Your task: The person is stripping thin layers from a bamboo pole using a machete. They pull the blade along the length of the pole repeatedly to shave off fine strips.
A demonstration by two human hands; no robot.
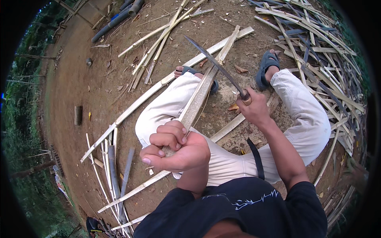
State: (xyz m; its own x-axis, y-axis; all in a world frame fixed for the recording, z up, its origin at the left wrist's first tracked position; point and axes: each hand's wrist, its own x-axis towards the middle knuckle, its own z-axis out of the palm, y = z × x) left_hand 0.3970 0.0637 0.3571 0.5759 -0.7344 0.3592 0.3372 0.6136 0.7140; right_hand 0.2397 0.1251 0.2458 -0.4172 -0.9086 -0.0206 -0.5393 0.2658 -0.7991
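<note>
My left hand (pixel 174 146) is closed around the near end of a split bamboo strip (pixel 201 93), which slants up and away between my legs. In my right hand (pixel 254 107) is the wooden handle of a machete (pixel 222 68). Its long dark blade crosses over the strip near the far end; whether the edge touches the strip I cannot tell. A longer pale bamboo strip (pixel 139 102) lies beneath, running from lower left to the upper middle, past my left foot. Another bamboo strip (pixel 229 127) passes under my legs.
A big pile of split bamboo (pixel 317 51) covers the ground on the right. More strips (pixel 164 35) lie crossed ahead, and a bundle (pixel 113 166) rests at lower left. A short log piece (pixel 78 115) sits on the dirt at left. My sandalled feet (pixel 266 69) flank the work.
</note>
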